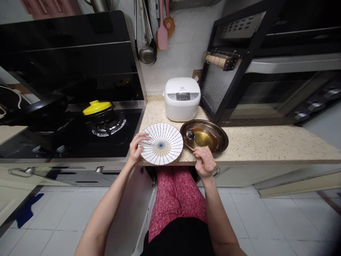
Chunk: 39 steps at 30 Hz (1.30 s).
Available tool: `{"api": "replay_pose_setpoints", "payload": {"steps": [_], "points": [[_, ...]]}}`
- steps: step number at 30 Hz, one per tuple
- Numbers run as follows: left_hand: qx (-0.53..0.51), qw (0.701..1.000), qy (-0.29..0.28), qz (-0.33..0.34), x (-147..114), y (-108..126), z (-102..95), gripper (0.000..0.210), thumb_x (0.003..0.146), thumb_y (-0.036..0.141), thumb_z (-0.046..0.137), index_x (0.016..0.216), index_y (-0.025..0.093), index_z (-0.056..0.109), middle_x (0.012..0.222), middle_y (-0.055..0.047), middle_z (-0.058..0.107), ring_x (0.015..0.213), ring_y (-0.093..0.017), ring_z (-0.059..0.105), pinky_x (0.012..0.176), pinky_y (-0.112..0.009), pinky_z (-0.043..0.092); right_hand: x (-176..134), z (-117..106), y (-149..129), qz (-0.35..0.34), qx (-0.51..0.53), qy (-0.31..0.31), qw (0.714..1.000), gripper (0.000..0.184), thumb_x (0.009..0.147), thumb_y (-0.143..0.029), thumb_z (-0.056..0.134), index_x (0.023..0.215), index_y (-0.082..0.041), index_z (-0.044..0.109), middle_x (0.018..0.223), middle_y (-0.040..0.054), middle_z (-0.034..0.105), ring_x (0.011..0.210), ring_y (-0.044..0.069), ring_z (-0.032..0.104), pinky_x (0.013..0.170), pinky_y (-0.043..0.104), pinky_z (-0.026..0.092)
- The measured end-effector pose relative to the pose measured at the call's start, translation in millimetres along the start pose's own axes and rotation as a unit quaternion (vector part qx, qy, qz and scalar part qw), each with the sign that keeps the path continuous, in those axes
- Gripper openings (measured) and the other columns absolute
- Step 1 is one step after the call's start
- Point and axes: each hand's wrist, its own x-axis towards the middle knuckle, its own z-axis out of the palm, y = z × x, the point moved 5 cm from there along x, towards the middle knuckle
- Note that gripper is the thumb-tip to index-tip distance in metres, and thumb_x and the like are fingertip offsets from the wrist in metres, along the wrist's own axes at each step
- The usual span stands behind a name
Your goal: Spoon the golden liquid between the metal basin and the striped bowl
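A white plate [170, 137] with dark lines fanning out from a blue centre is at the counter's front edge. My left hand [137, 147] grips its left rim, fingers on the upper face. A little pale liquid seems to lie near the plate's middle. To its right is a wide metal bowl [223, 137] holding yellowish liquid. My right hand [205, 160] is closed around the handle of a metal spoon [190, 134]. The spoon's head is over the left part of the bowl; whether it touches the bowl I cannot tell.
Behind the plate and bowl stands a white rice cooker [182, 101]. A black rack with an oven [279, 96] rises at the right. On the left, a gas stove [77, 142] carries a small pot with a yellow lid [97, 107]. Ladles [147, 55] and a pink spatula [162, 35] hang above.
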Motion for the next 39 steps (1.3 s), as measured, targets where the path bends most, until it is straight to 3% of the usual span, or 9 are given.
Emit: {"api": "replay_pose_setpoints", "payload": {"steps": [5,8,11,17,20,24,30,39], "points": [[0.008,1.0,-0.001,-0.006,0,-1,0.4,0.047,0.098,0.055,0.045,0.101,0.019,0.076,0.12,-0.015,0.073,0.112,-0.034,0.068,0.099,-0.054,0.054,-3,4,-2,-0.036,-0.003,-0.049,0.998,0.022,0.099,-0.016,0.053,0.092,-0.026,0.071,0.088,0.0064,0.077,0.076,0.021,0.068,0.068,0.039,0.055],[-0.005,1.0,0.001,0.007,0,0,0.0,0.043,0.098,0.05,0.047,0.102,0.018,0.076,0.121,-0.015,0.072,0.112,-0.034,0.068,0.099,-0.053,0.054,-1,4,-7,-0.054,-0.009,-0.048,0.997,0.023,0.098,-0.012,0.053,0.096,-0.025,0.071,0.088,0.0064,0.077,0.077,0.021,0.068,0.068,0.038,0.055],[-0.009,1.0,0.0,0.007,-1,0,-0.1,0.042,0.098,0.049,0.047,0.102,0.018,0.076,0.122,-0.014,0.072,0.113,-0.034,0.068,0.099,-0.053,0.054,3,1,-10,-0.04,-0.027,-0.006,0.999,0.021,0.1,-0.012,0.052,0.095,-0.024,0.069,0.085,0.0054,0.075,0.074,0.02,0.069,0.068,0.037,0.054],[0.002,1.0,-0.003,-0.001,-1,-2,-0.2,0.045,0.097,0.051,0.046,0.101,0.018,0.076,0.121,-0.014,0.073,0.113,-0.034,0.068,0.1,-0.054,0.054,5,-10,-20,0.037,0.008,0.147,0.988,0.021,0.105,-0.023,0.049,0.09,-0.023,0.063,0.078,0.002,0.071,0.071,0.019,0.069,0.068,0.036,0.053],[-0.005,1.0,0.0,0.002,-1,-1,-0.5,0.043,0.097,0.05,0.048,0.102,0.018,0.077,0.121,-0.015,0.073,0.113,-0.034,0.068,0.1,-0.054,0.054,4,-11,-25,0.073,0.043,0.178,0.98,0.022,0.106,-0.029,0.05,0.088,-0.023,0.062,0.076,0.0004,0.07,0.068,0.019,0.07,0.067,0.037,0.053],[-0.004,1.0,0.002,-0.003,0,0,-0.4,0.043,0.096,0.05,0.047,0.101,0.018,0.077,0.122,-0.015,0.073,0.113,-0.034,0.068,0.099,-0.055,0.055,2,-4,-32,0.098,0.099,0.153,0.978,0.023,0.106,-0.03,0.05,0.087,-0.023,0.062,0.076,-0.0001,0.07,0.066,0.018,0.069,0.066,0.036,0.051],[-0.005,1.0,0.004,-0.005,-1,0,-0.2,0.041,0.095,0.047,0.048,0.1,0.018,0.077,0.121,-0.014,0.073,0.112,-0.034,0.068,0.098,-0.054,0.055,-11,17,-36,0.116,0.146,0.068,0.98,0.025,0.107,-0.025,0.047,0.089,-0.023,0.064,0.079,0.0015,0.071,0.072,0.019,0.069,0.071,0.038,0.054],[-0.01,1.0,0.005,-0.003,0,1,0.2,0.039,0.094,0.044,0.049,0.101,0.018,0.077,0.121,-0.015,0.073,0.112,-0.034,0.068,0.099,-0.054,0.054,-18,35,-37,0.089,0.146,0.016,0.985,0.025,0.105,-0.019,0.047,0.089,-0.023,0.065,0.079,0.003,0.071,0.073,0.019,0.069,0.069,0.037,0.054]]}}
